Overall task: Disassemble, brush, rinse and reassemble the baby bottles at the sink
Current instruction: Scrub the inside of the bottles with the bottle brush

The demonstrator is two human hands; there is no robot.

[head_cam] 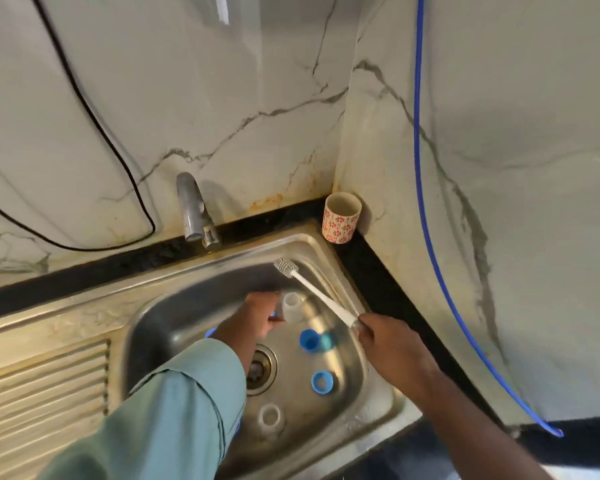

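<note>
Over the steel sink (174,306), the left hand (257,320) grips a clear bottle (293,306) mouth toward twelve o'clock, while the right hand (388,344), at three o'clock, pinches a white brush (312,289), seemingly ready to scrub inside.

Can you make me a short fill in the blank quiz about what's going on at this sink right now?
1. The right hand holds the white bottle brush by its ____.
2. The left hand holds a clear bottle over the ____.
3. The flower-patterned cup stands in the ____ where the two walls meet.
4. Loose rings lying in the basin are coloured ____.

Missing words: handle; sink; corner; blue
</note>
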